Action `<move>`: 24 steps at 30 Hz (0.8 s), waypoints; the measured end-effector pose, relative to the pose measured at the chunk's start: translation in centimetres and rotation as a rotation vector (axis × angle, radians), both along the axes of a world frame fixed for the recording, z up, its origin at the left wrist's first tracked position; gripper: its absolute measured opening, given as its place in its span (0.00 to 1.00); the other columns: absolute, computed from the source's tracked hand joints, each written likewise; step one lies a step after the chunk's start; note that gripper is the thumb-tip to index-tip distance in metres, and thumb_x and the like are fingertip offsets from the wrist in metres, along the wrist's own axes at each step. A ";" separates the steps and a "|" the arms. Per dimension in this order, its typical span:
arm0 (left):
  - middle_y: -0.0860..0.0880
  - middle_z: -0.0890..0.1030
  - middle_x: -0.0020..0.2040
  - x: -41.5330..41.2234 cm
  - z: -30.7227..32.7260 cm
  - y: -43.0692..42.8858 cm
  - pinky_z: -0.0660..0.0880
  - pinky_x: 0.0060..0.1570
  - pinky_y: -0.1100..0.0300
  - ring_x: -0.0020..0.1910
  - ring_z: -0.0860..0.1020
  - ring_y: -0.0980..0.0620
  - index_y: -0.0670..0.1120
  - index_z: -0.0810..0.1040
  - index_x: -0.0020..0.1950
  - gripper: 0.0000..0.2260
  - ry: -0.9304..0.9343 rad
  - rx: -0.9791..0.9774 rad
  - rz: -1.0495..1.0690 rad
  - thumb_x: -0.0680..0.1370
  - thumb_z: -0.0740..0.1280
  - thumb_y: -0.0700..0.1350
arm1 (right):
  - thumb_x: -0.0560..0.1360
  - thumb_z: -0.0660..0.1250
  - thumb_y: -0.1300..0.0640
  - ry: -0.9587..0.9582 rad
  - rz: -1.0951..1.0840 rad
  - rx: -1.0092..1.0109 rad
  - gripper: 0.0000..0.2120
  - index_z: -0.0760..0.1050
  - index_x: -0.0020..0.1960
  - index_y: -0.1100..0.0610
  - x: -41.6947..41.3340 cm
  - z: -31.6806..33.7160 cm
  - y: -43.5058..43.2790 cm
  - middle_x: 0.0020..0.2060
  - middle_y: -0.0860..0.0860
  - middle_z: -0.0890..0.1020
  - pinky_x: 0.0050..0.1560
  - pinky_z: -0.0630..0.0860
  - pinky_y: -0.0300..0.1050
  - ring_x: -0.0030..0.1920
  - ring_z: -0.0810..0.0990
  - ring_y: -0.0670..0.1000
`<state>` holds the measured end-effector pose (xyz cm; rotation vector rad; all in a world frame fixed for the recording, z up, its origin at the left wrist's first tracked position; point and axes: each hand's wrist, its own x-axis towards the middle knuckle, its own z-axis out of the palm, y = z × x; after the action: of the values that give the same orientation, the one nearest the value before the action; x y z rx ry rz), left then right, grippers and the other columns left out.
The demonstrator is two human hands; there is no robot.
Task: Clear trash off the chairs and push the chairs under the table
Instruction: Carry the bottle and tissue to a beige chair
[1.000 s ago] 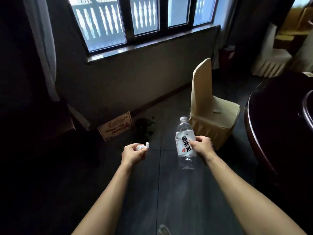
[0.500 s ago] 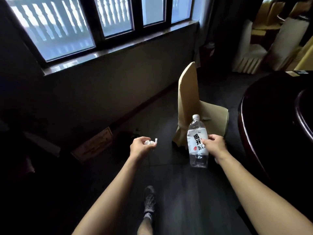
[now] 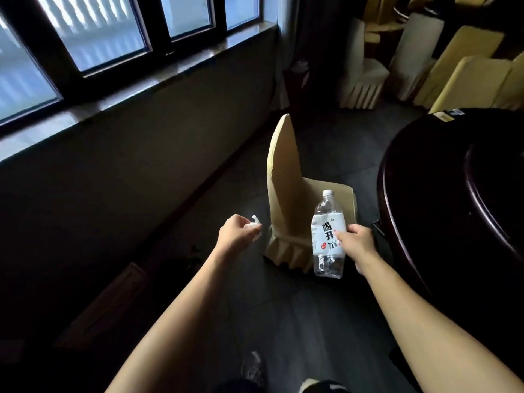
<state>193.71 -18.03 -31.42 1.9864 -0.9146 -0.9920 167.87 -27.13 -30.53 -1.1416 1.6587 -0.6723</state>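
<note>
The chair (image 3: 283, 177) stands just beyond both grips, seat facing right toward the bench (image 3: 419, 199). Right grip (image 3: 354, 242) curls round the upright bottle (image 3: 326, 231); left grip (image 3: 236, 235) pinches a white scrap (image 3: 255, 220).

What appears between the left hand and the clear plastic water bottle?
Head view: only the back and pleated skirt of the beige fabric-covered chair, farther off than both.
</note>
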 end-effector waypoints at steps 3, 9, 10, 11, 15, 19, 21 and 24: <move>0.48 0.85 0.36 0.5 -0.6 -3.8 0.75 0.39 0.59 0.38 0.82 0.51 0.47 0.85 0.39 0.12 -0.033 0.036 -0.071 0.71 0.69 0.55 | 0.77 0.65 0.70 0.008 -0.040 0.024 0.08 0.78 0.55 0.69 0.5 -0.8 -2.0 0.47 0.60 0.82 0.23 0.74 0.34 0.35 0.79 0.49; 0.52 0.81 0.30 0.3 -3.3 -11.7 0.75 0.37 0.56 0.30 0.78 0.54 0.48 0.83 0.36 0.15 0.114 0.101 -0.205 0.61 0.74 0.58 | 0.77 0.64 0.71 -0.003 -0.106 0.062 0.08 0.74 0.41 0.64 0.5 -2.2 -8.0 0.40 0.58 0.80 0.20 0.69 0.30 0.35 0.77 0.50; 0.50 0.82 0.31 0.0 -3.5 -13.2 0.77 0.38 0.54 0.30 0.79 0.52 0.47 0.83 0.37 0.14 0.134 0.114 -0.208 0.60 0.76 0.55 | 0.77 0.64 0.71 -0.001 -0.116 0.068 0.05 0.75 0.44 0.66 0.3 -2.6 -9.3 0.42 0.59 0.81 0.20 0.69 0.30 0.35 0.77 0.50; 0.48 0.82 0.31 -0.4 -3.7 -14.7 0.78 0.39 0.53 0.31 0.79 0.51 0.46 0.83 0.38 0.13 0.159 0.119 -0.207 0.60 0.77 0.52 | 0.77 0.64 0.71 0.003 -0.124 0.067 0.03 0.77 0.47 0.68 0.1 -3.0 -10.7 0.44 0.59 0.81 0.20 0.69 0.30 0.35 0.77 0.49; 0.46 0.82 0.34 -1.8 -4.6 -20.8 0.81 0.39 0.53 0.31 0.80 0.50 0.45 0.84 0.43 0.08 0.195 0.127 -0.185 0.66 0.79 0.43 | 0.78 0.65 0.69 -0.012 -0.142 0.086 0.07 0.77 0.54 0.72 -0.6 -4.3 -16.6 0.46 0.60 0.81 0.20 0.69 0.31 0.34 0.77 0.47; 0.46 0.83 0.34 -2.8 -5.8 -27.3 0.83 0.43 0.51 0.33 0.82 0.48 0.44 0.84 0.44 0.05 0.174 0.173 -0.180 0.70 0.77 0.42 | 0.78 0.64 0.69 -0.027 -0.159 0.132 0.07 0.78 0.55 0.70 -1.6 -6.1 -23.1 0.50 0.61 0.83 0.20 0.70 0.31 0.38 0.80 0.51; 0.45 0.83 0.35 -3.3 -6.3 -30.3 0.82 0.42 0.52 0.32 0.81 0.48 0.44 0.84 0.44 0.05 0.165 0.200 -0.180 0.70 0.77 0.42 | 0.79 0.65 0.69 -0.041 -0.175 0.172 0.09 0.78 0.57 0.70 -2.0 -7.2 -26.2 0.52 0.62 0.83 0.20 0.71 0.32 0.42 0.81 0.54; 0.43 0.84 0.36 -3.9 -7.2 -34.2 0.82 0.41 0.51 0.32 0.80 0.48 0.44 0.84 0.43 0.06 0.169 0.250 -0.158 0.69 0.77 0.43 | 0.79 0.65 0.67 -0.049 -0.172 0.233 0.10 0.77 0.59 0.68 -2.3 -9.0 -29.8 0.55 0.62 0.84 0.23 0.73 0.34 0.45 0.82 0.56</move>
<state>189.84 -52.19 -38.60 2.0176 -0.8996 -1.3998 165.56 -56.94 -39.53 -0.8177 1.7559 -0.5911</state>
